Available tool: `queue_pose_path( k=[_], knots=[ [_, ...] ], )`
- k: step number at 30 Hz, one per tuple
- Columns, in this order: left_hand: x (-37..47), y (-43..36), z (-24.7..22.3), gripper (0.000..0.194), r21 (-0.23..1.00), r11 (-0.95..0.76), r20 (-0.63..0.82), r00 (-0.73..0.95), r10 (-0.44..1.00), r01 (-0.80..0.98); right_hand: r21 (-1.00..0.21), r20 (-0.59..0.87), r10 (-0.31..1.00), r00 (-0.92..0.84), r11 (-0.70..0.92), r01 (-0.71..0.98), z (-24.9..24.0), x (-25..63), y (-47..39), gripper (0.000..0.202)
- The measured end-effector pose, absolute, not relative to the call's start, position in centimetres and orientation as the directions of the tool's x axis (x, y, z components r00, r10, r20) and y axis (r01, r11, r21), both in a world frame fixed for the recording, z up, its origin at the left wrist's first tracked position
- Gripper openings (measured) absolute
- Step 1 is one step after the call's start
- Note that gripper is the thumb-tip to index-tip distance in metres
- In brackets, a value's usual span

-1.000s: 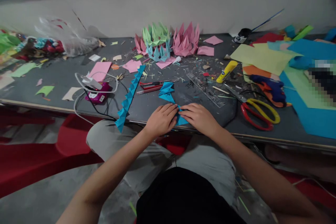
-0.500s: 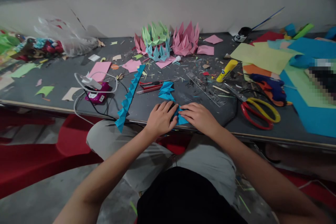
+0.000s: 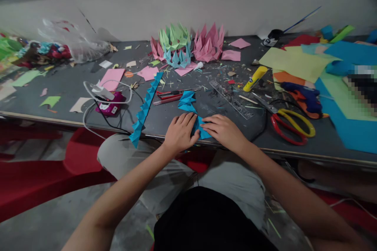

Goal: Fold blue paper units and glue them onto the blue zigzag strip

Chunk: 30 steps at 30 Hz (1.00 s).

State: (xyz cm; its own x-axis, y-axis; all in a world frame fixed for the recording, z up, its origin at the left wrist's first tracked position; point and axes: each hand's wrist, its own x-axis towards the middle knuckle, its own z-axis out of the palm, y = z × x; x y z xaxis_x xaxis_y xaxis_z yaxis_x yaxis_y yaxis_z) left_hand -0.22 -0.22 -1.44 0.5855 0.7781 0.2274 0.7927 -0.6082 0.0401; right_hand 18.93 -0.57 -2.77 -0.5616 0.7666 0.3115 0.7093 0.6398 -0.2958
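Note:
A folded blue paper [image 3: 204, 132] lies at the table's front edge between my two hands. My left hand [image 3: 182, 131] rests flat over its left side, fingers spread and pointing away from me. From the right, my right hand [image 3: 224, 131] touches the paper with its fingertips, the fingers close together; whether they pinch it is hard to make out. Just beyond my left hand sits a zigzag piece of folded blue paper [image 3: 187, 102]. Farther left, a long blue strip of joined folded pieces [image 3: 145, 108] reaches over the front edge.
Green and pink folded-paper crowns [image 3: 208, 45] stand at the back. Right of my hands are a clear ruler [image 3: 231, 100], a yellow glue stick [image 3: 255, 79], scissors [image 3: 291, 125] and a glue gun [image 3: 306, 96]. A red cutter [image 3: 169, 96] and a purple box [image 3: 110, 106] lie left.
My left hand has shifted very slightly left, and a little more of the blue paper shows between my hands. Both hands otherwise keep their places.

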Motion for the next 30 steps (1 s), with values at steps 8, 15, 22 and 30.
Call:
queue_pose_path(
  k=[8,15,22,30],
  knots=[
    [-0.36,-0.20,-1.14,0.040,0.118,-0.607,0.213,0.577,0.788,0.786,-0.394,0.350,0.773,-0.529,0.634,0.665,-2.41,18.92,-0.45,0.023],
    [0.03,-0.12,-1.00,0.028,0.217,-0.515,0.230,0.469,0.853,0.829,-0.472,0.356,0.811,-0.464,0.584,0.660,-2.36,18.77,-0.43,0.022],
    [0.14,-0.26,-1.10,0.027,0.208,-0.506,0.244,0.457,0.855,0.837,-0.411,0.369,0.781,-0.504,0.623,0.665,-2.51,18.83,-0.40,0.023],
    [0.09,-0.12,-0.77,0.032,0.083,-0.566,0.228,0.537,0.812,0.820,-0.230,0.304,0.769,-0.563,0.632,0.740,-2.48,18.65,-0.91,0.026]
  ],
)
